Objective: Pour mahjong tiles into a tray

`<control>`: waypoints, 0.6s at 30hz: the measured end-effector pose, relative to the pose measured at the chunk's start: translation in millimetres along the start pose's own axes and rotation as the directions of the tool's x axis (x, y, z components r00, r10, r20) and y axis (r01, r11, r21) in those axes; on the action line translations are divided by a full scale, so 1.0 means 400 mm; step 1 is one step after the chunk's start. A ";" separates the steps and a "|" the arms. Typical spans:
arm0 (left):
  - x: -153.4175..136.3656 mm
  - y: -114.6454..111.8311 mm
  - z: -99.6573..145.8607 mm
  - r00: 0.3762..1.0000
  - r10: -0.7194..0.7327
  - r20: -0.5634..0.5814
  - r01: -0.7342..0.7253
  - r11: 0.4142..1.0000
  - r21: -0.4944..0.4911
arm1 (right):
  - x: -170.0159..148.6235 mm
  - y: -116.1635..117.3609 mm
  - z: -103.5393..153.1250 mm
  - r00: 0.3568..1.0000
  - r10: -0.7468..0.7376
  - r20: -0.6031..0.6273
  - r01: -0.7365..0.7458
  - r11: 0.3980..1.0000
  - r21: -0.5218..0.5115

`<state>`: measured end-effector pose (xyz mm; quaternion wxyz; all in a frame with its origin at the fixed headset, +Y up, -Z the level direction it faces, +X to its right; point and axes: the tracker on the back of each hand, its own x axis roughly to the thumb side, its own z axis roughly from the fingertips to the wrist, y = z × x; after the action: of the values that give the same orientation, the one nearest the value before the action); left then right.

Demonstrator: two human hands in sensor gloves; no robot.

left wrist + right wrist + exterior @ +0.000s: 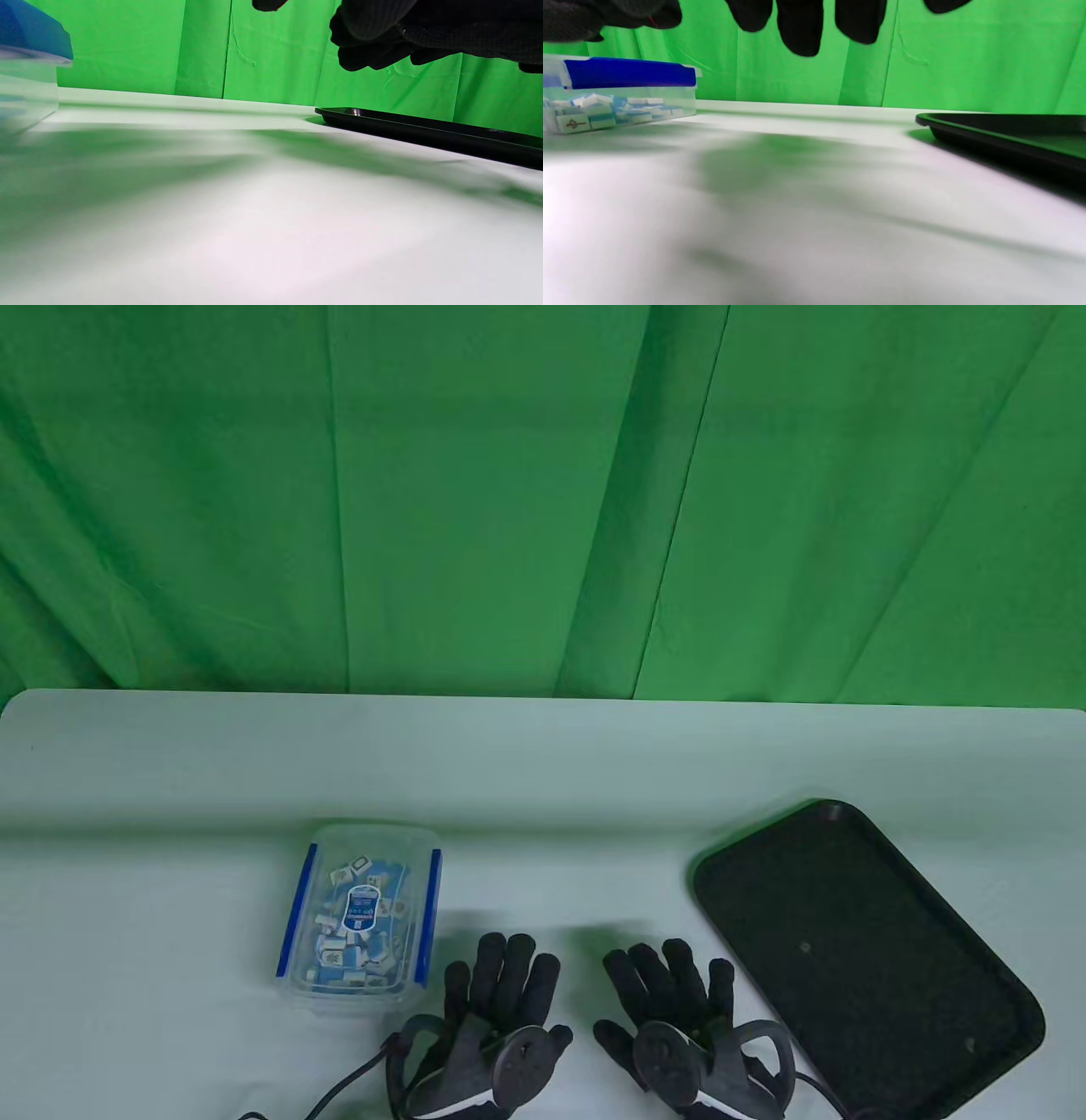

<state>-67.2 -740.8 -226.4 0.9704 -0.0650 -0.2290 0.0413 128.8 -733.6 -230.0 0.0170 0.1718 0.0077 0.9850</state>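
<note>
Both hands lay flat near the front edge of the surface (170,780), left hand (501,1001) and right hand (670,1001) with fingers (509,959) spread, holding nothing. The lidded box (361,920) of tiles (339,954) sat just left; the black tray (857,950) lay right, open surface between.

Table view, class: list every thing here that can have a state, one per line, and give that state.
Clear box: lid on, blue side latches down, upright on the table.
Mahjong tiles: all inside the box, none poured.
Black tray: flat on the table, holds no tiles.
Left hand: flat, fingers spread, grips nothing.
Right hand: flat, fingers spread, grips nothing.
</note>
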 end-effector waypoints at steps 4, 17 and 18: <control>-0.008 -0.004 -0.005 1.000 0.003 -0.009 -0.003 1.000 -0.011 | 0.000 0.001 -0.001 1.000 -0.008 -0.001 0.008 1.000 0.011; -0.161 0.060 0.037 0.977 0.119 -0.179 -0.083 0.977 0.198 | 0.006 0.002 -0.003 1.000 -0.005 0.004 0.005 0.999 0.043; -0.185 0.065 0.044 0.967 0.141 -0.212 -0.095 0.973 0.212 | 0.006 0.002 -0.002 1.000 -0.001 0.005 0.001 0.999 0.047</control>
<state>-142.2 -721.3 -247.1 0.9875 0.0152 -0.1078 0.1143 126.0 -734.3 -229.9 0.0134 0.1748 0.0309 0.9840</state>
